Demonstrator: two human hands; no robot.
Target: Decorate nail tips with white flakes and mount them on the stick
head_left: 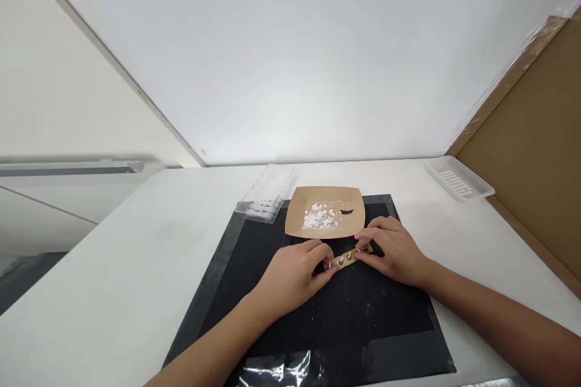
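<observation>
A small tan strip with several round metal studs lies on a black mat. My left hand pinches its left end with curled fingers. My right hand holds the right end, fingers bent over it. Just behind the hands sits a brown paper tray with a heap of small white pieces, a thin stick and a small dark item.
A clear plastic compartment tray rests left of the paper tray. A white plastic tray stands at the back right by a brown board. The white table meets a white wall behind.
</observation>
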